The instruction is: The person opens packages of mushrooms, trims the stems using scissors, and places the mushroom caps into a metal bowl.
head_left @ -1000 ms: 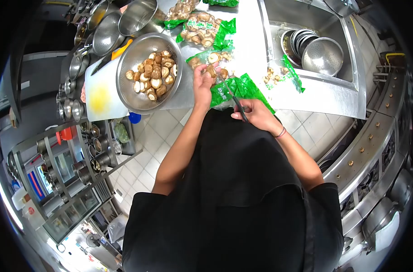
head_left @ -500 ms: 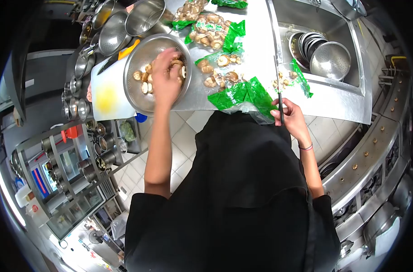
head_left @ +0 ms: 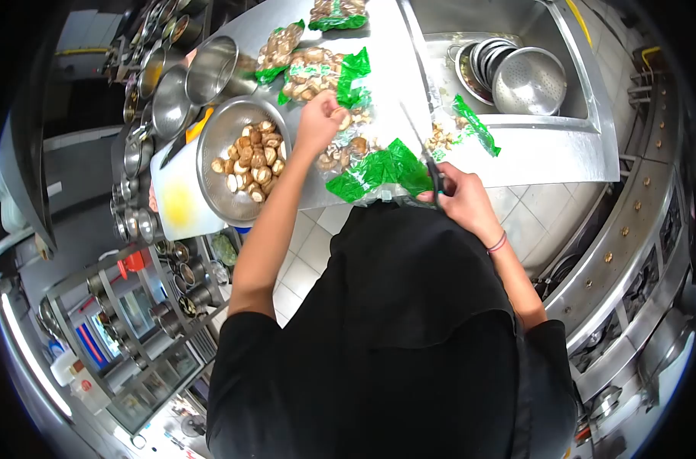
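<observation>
While my two hands stood apart over the counter, a white cutting board (head_left: 181, 200) with a yellow stain lay farthest to the left of my left hand (head_left: 321, 122). Next came the perforated steel colander (head_left: 212, 183), overlapping the board's edge and holding a heap of brown mushrooms (head_left: 248, 159), with a deep steel pot (head_left: 239, 70) beyond it. My left forearm passed just beside the colander's right rim. The left hand itself was bunched, fingers drawn together above the mushrooms at the edge of an opened green bag (head_left: 386, 170); I could not tell whether it pinched one. Past its knuckles lay a full mushroom packet (head_left: 311, 73), with two more farther off. The opened bag spread between my hands, clear plastic and loose mushrooms toward the left, green film toward the right. My right hand (head_left: 464, 199) was curled around the black handles of the scissors (head_left: 437, 185), their blades pointing away from me. Ahead of it sat a small heap of pale pieces (head_left: 440, 139), beside a green-edged wrapper (head_left: 478, 128). Farther right and beyond, stacked pans and another colander (head_left: 530, 80) lay in the sink (head_left: 486, 19).
</observation>
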`<action>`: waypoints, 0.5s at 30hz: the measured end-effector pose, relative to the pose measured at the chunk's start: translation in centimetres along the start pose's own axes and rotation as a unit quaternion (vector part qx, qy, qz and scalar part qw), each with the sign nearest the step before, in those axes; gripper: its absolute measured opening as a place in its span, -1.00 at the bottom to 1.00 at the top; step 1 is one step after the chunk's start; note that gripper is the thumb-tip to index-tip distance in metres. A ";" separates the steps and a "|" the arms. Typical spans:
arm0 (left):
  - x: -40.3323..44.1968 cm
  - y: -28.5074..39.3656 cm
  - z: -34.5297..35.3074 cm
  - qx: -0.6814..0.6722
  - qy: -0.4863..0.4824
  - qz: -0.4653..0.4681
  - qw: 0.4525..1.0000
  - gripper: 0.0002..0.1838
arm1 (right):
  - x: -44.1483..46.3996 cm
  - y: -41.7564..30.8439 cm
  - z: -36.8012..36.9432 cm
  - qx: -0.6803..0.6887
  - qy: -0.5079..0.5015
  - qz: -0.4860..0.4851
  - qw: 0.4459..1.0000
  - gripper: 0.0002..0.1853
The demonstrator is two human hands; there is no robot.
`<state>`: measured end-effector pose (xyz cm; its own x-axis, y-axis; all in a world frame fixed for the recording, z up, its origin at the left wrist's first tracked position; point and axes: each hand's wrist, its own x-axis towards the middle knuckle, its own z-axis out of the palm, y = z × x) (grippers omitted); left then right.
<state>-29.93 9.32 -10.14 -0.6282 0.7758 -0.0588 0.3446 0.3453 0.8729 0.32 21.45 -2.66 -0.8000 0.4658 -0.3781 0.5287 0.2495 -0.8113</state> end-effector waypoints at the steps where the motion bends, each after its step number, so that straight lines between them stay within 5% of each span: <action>1: -0.2 1.4 0.2 0.000 -0.005 0.003 1.000 -0.91 | 0.1 -0.1 0.3 0.002 0.005 0.003 1.000 -0.62; 3: -2.2 4.1 0.1 -0.267 -0.004 -0.194 0.944 -0.86 | 0.6 -0.2 1.3 -0.050 0.054 -0.090 0.993 -0.57; 4: -2.9 4.9 0.3 -0.275 -0.004 -0.211 0.938 -0.93 | 1.1 -0.4 1.8 -0.080 0.056 -0.103 0.990 -0.56; 8: -5.2 4.9 1.0 -0.322 0.049 -0.203 0.923 -0.60 | 3.1 -0.6 3.2 -0.157 0.014 -0.127 0.979 -0.56; 15: -8.1 4.4 1.7 -0.421 0.153 -0.218 0.867 -0.58 | 5.1 -2.0 5.3 -0.260 -0.061 -0.117 0.957 -0.58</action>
<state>-22.12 5.43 -6.63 -0.7709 0.4481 -0.4527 -0.5218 -0.0366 0.8523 -6.32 18.80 -5.28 -0.9237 0.2514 -0.2891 0.3761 0.7380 -0.5602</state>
